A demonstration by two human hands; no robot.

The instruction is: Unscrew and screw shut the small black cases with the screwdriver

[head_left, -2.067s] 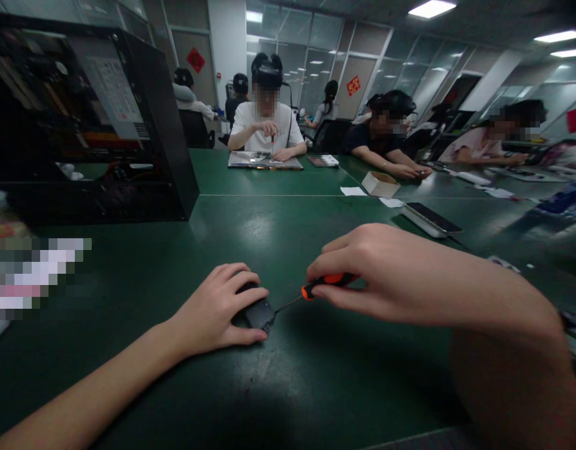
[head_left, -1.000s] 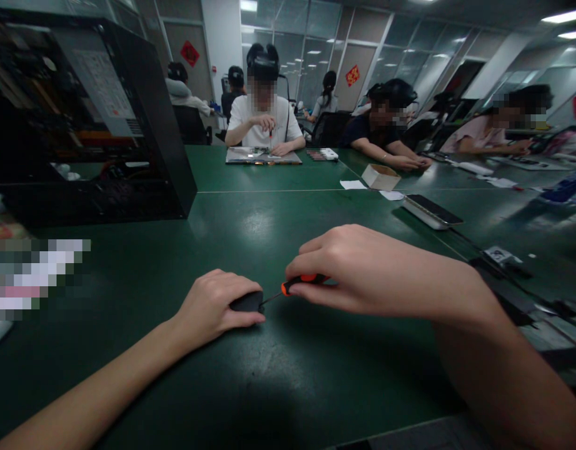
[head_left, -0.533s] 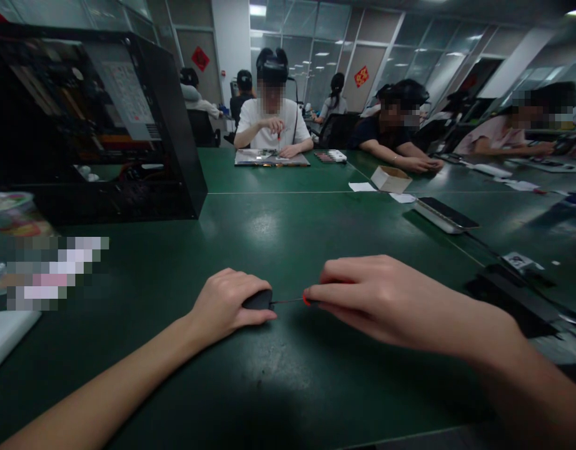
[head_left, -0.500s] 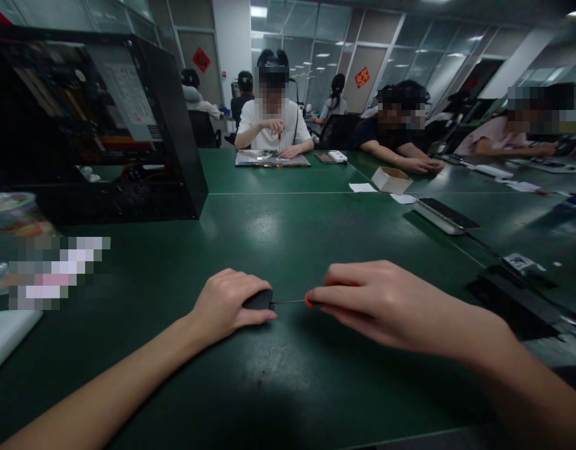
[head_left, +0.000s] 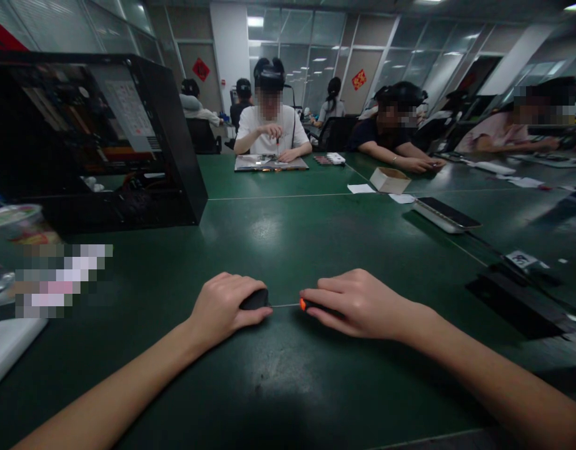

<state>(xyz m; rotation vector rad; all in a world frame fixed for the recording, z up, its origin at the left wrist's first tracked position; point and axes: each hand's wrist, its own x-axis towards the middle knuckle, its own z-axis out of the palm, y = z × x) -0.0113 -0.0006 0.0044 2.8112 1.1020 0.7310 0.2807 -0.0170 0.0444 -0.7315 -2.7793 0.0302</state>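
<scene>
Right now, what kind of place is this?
Probably an electronics workshop: an open-sided computer case stands on the green table, the right hand holds a screwdriver, and a person opposite leans over a flat panel.

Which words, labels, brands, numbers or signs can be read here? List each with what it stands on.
No text can be read.
Red diamond signs in the background: marks too small.
White label inside the black computer case: print too small.
Tub at left: blurred.
Black object in the left hand: none visible.
</scene>
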